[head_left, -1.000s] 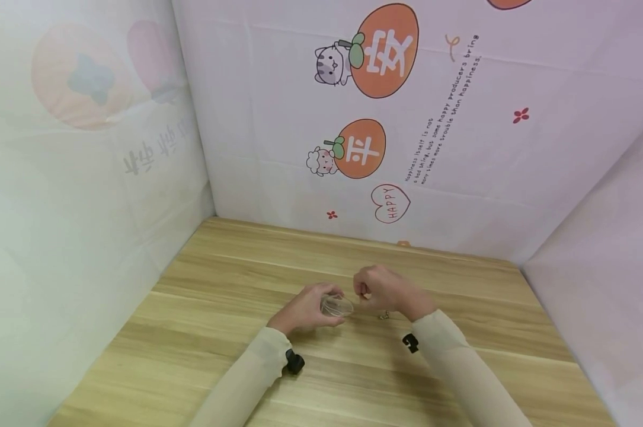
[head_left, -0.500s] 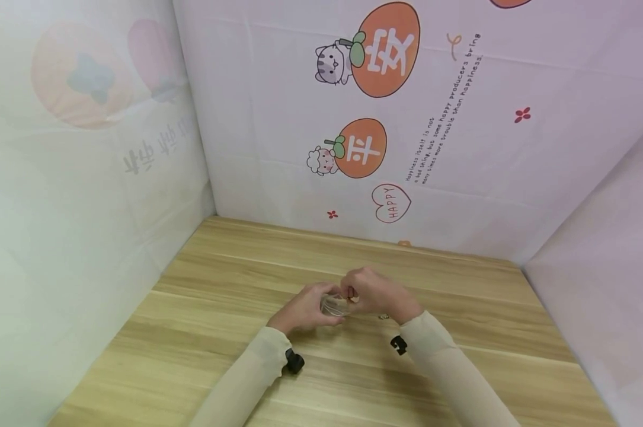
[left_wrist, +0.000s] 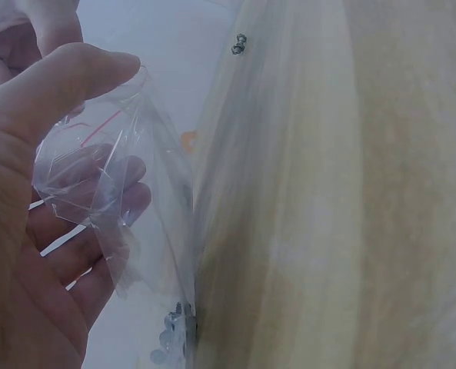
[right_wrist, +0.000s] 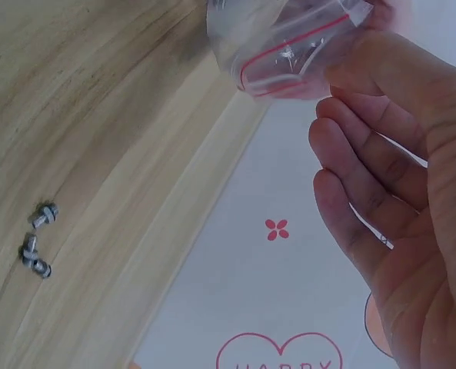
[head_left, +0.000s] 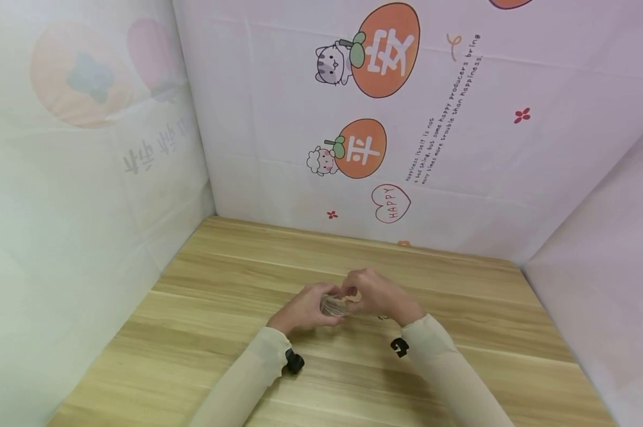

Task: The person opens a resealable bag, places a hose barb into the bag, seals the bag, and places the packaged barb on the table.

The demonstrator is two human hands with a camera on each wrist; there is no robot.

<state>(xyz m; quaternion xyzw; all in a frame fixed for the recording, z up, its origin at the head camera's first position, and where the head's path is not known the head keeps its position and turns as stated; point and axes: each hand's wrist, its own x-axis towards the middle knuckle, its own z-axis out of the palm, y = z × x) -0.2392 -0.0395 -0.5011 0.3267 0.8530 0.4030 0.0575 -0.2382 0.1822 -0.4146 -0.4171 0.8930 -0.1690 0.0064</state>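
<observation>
My left hand [head_left: 306, 306] holds a clear plastic zip bag [left_wrist: 154, 184] with a red line along its mouth. In the left wrist view its thumb lies at the bag's near side and the other fingers show through the film. Several small metal bolts [left_wrist: 171, 335] lie low in the bag. My right hand [head_left: 378, 293] is at the bag's mouth, thumb and forefinger pinching the rim beside the red line; the other fingers are loosely bent. On the table, close by my right hand, lie a few loose bolts [right_wrist: 35, 255] with washers.
A wood-grain table [head_left: 236, 261] reaches back to a white printed cloth wall [head_left: 278, 178]. Similar cloth walls [head_left: 86, 237] stand on the left and right. A black wrist camera [head_left: 294, 362] sits on the left sleeve.
My right hand has moved left from beside the bag to its mouth and stays there, its fingers loosening slightly. The left hand and bag keep their place.
</observation>
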